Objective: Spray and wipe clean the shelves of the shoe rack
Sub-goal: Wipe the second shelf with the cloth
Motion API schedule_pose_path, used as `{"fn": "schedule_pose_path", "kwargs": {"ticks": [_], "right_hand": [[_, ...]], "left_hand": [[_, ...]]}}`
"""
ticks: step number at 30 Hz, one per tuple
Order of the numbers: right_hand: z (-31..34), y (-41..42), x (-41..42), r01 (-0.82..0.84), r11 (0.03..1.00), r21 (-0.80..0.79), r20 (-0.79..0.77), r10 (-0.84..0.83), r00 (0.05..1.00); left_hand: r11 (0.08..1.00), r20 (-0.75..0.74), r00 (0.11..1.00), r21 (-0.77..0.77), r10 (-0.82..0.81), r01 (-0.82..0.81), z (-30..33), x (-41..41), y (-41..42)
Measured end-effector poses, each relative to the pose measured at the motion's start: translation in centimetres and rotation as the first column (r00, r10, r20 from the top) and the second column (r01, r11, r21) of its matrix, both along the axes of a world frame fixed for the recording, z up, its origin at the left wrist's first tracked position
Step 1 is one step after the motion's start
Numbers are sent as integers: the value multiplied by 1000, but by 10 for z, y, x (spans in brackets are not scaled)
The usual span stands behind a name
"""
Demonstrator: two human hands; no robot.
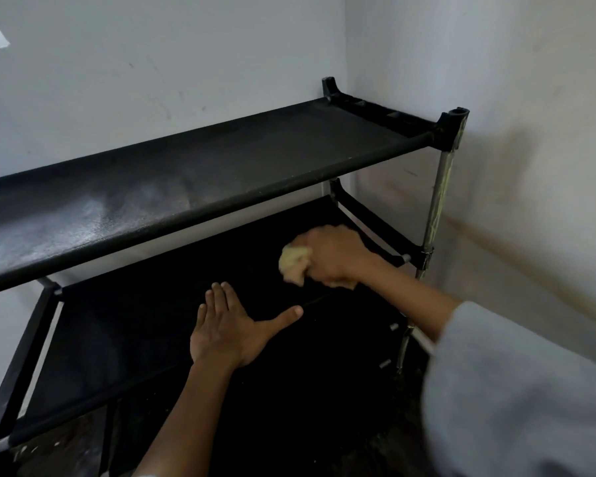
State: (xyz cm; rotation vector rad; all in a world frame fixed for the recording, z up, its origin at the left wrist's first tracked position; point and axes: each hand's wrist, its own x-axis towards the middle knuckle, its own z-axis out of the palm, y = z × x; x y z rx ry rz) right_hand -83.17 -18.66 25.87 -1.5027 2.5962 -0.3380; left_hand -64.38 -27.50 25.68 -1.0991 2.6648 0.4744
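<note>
A black shoe rack stands in a room corner. Its top shelf (193, 180) is black fabric with a pale wet or dusty sheen toward the left. On the right part of the second shelf (135, 321), my right hand (334, 256) grips a crumpled yellow cloth (295, 263) against the fabric. My left hand (231, 328) lies flat with straight fingers and spread thumb on the front of the same shelf. No spray bottle is in view.
Pale walls close in behind and to the right of the rack. A metal corner post (436, 208) rises at the right front. Lower shelves are dark and hard to make out. Speckled dark floor (59, 445) shows at bottom left.
</note>
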Motion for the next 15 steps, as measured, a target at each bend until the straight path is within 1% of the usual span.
{"fn": "schedule_pose_path", "kwargs": {"ticks": [1,2,4,6,8,9,10,11,13,14,15], "right_hand": [[1,8,3,-122,993,-2,50,122,991],[2,14,2,-188,982,-15,103,189,977],[2,18,-5,-200,978,-57,177,207,962],[-4,13,-9,-146,986,-76,133,155,979],[-11,2,-16,-47,992,-115,32,51,998],[-13,-4,-22,36,989,-141,0,-37,999],[-14,-10,-29,157,975,-155,-15,-161,987],[-12,-16,-35,295,943,-154,-25,-302,953],[-7,-31,-40,529,840,-121,-45,-537,842],[-5,-39,-38,599,794,-105,-41,-606,795],[-2,-47,-31,632,769,-93,-32,-637,770]], "left_hand": [[1000,1,1000,4,6,-6,1,0,2],[1000,2,1000,5,10,-10,3,0,4],[1000,5,1000,3,12,-12,5,0,6],[1000,9,1000,2,6,-6,5,0,4],[1000,14,1000,14,-3,3,3,0,0],[1000,12,1000,18,-3,3,1,1,-2],[1000,8,1000,18,-3,3,-1,1,-4],[1000,5,1000,14,-3,2,-3,2,-6],[1000,-1,1000,-9,-5,5,-8,2,-8],[1000,-7,1000,-22,1,-1,-10,1,-8],[999,-16,1000,-29,13,-13,-12,1,-7]]}}
